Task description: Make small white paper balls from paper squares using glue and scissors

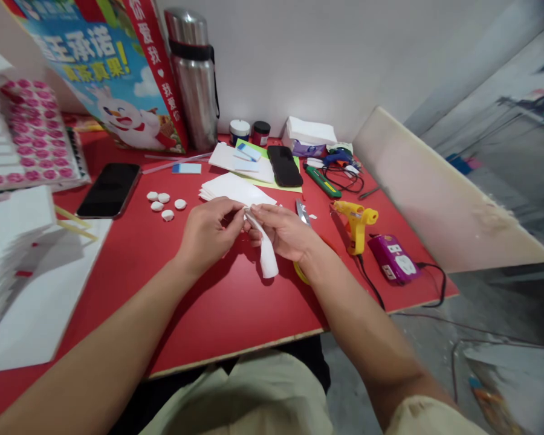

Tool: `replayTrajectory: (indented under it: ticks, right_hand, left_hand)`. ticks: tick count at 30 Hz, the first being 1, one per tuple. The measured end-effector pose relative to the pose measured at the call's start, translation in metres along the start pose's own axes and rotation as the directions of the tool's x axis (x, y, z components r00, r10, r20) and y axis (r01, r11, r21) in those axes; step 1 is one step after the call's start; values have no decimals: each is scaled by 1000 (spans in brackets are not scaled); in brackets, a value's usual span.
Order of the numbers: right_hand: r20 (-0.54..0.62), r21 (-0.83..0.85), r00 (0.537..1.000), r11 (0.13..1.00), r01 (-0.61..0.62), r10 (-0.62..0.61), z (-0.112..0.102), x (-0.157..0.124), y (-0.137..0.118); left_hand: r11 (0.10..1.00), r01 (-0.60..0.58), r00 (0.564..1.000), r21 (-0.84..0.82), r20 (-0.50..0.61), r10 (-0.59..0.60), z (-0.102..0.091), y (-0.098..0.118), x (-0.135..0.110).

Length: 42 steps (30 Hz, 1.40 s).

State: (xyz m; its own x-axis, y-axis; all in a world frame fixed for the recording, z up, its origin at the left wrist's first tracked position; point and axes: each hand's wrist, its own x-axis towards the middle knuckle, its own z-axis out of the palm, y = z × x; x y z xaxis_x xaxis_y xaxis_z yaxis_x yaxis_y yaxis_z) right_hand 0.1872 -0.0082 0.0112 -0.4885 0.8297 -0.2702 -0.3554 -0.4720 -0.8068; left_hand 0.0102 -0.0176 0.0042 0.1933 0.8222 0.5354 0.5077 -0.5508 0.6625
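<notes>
Over the red table (217,314), my left hand (208,232) and my right hand (283,229) meet on a rolled white paper strip (266,251). Both hands are closed on its upper end, fingers pinched together. The strip hangs down toward me from my right hand. Just behind the hands lies a stack of white paper sheets (236,188). Several small white discs (165,204) lie on the table to the left of the hands.
A yellow glue gun (357,222) and a purple power strip (394,258) lie at the right. Scissors (303,212) sit beside my right hand. A black phone (109,190), a steel flask (194,78), a colourful box (109,72) and white boards (31,284) stand left and behind.
</notes>
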Motion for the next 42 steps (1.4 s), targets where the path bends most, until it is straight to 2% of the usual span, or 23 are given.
replayTrajectory:
  ticks: [4, 10, 15, 19, 22, 27, 30, 38, 42]
  right_hand:
    - [-68, -84, 997, 996, 39, -45, 1, 0, 0]
    - [-145, -150, 982, 984, 97, -119, 4, 1, 3]
    - [-174, -181, 978, 980, 86, -118, 7, 1, 4]
    - [-166, -259, 966, 954, 153, -200, 8, 0, 3]
    - [-171, -227, 970, 965, 130, -171, 8, 0, 1]
    - [-158, -95, 987, 995, -22, 7, 8, 0, -2]
    - [-151, -49, 987, 997, -64, 55, 7, 1, -3]
    - [-189, -101, 981, 995, 18, -37, 3, 5, 3]
    - [-229, -199, 966, 977, 73, -119, 6, 5, 5]
  left_hand:
    - [1000, 14, 1000, 15, -9, -14, 1, -1, -1]
    - [996, -43, 999, 78, -4, 43, 5, -4, -4]
    - [997, 0, 999, 80, -39, 3, 5, -4, -4]
    - [999, 48, 998, 16, -43, -47, 4, 0, -3]
    - [998, 69, 997, -16, -34, -69, 4, 2, -3]
    - [999, 47, 998, 7, -32, -47, 4, 1, -4]
    - [999, 29, 999, 23, -30, -28, 4, -1, -4]
    - [998, 21, 999, 53, -33, -20, 6, -2, -5]
    - [997, 26, 999, 74, -24, -25, 7, -2, -6]
